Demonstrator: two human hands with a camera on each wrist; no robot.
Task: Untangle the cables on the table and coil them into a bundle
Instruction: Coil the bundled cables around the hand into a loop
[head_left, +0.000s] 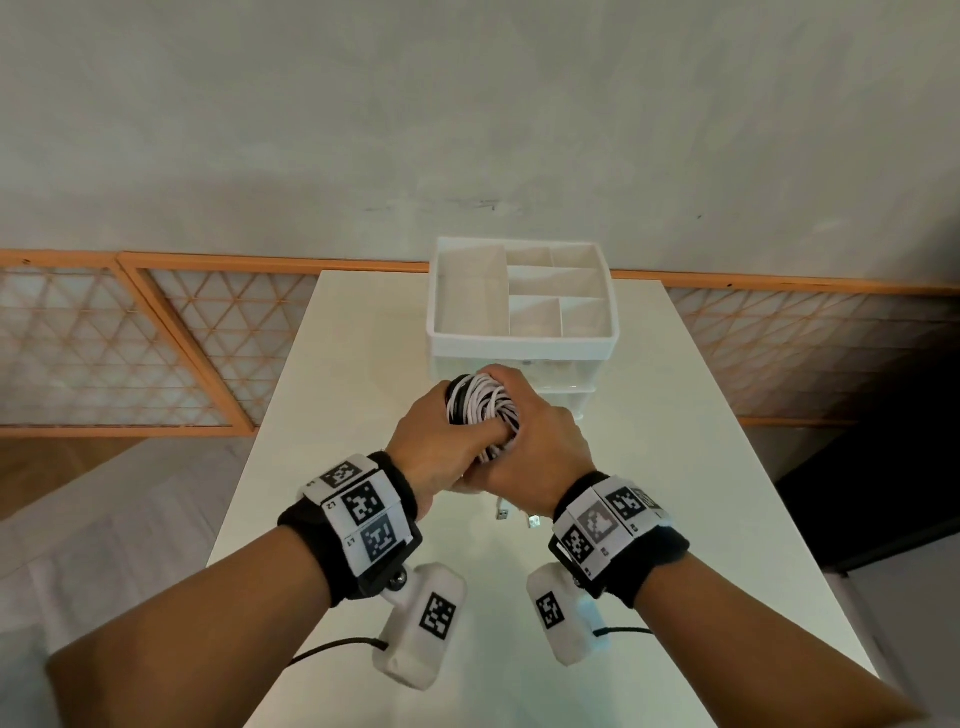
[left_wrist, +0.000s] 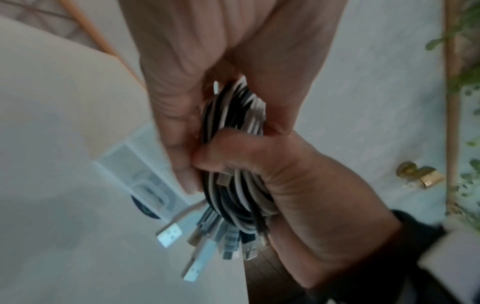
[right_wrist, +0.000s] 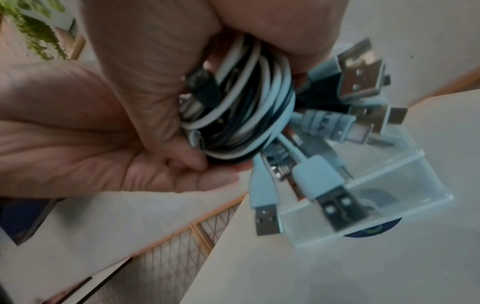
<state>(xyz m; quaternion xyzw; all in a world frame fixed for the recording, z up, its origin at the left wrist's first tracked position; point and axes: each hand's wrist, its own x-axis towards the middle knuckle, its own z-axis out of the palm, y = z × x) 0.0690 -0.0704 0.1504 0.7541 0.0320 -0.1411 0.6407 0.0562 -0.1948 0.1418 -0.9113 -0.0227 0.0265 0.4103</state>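
Note:
A coiled bundle of black and white cables (head_left: 480, 408) is held above the white table (head_left: 337, 395), in front of the organiser. My left hand (head_left: 439, 439) grips its left side and my right hand (head_left: 540, 431) wraps its right side, fingers over the top. In the left wrist view the cable bundle (left_wrist: 235, 111) sits between my left hand (left_wrist: 182, 156) and my right hand's thumb (left_wrist: 246, 148). Several USB plugs (left_wrist: 168, 234) dangle below. The right wrist view shows the cable bundle (right_wrist: 241, 115) in my right hand (right_wrist: 150, 88), with my left hand (right_wrist: 78, 148) beside it and USB plugs (right_wrist: 330, 197) hanging loose.
A white organiser box (head_left: 519, 340) with several open compartments and clear drawers below stands at the table's far middle, just behind the hands. Orange lattice panels (head_left: 156, 343) run along the wall on both sides. Bare tabletop lies to the left, right and near side.

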